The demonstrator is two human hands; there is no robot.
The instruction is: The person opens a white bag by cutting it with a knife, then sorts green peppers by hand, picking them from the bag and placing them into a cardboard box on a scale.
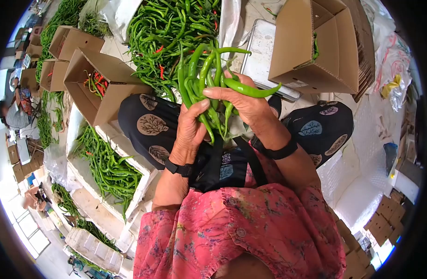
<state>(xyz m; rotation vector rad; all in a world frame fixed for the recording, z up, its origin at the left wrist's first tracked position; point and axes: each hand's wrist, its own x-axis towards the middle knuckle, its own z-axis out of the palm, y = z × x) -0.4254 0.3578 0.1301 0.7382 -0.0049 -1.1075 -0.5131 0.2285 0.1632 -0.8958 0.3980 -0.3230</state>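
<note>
Both left hand (191, 124) and right hand (245, 102) grip green peppers (205, 72) — probably light, slick, brittle (support mid-bunch, squeeze lightly).

Brightly lit — glare whitens the windows (27, 225) at lower left; fisheye distortion bows the dark-rimmed edges.

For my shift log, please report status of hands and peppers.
Left hand, right hand: both holding green peppers. Pepper heap beyond. Nothing visibly blocking.
</note>
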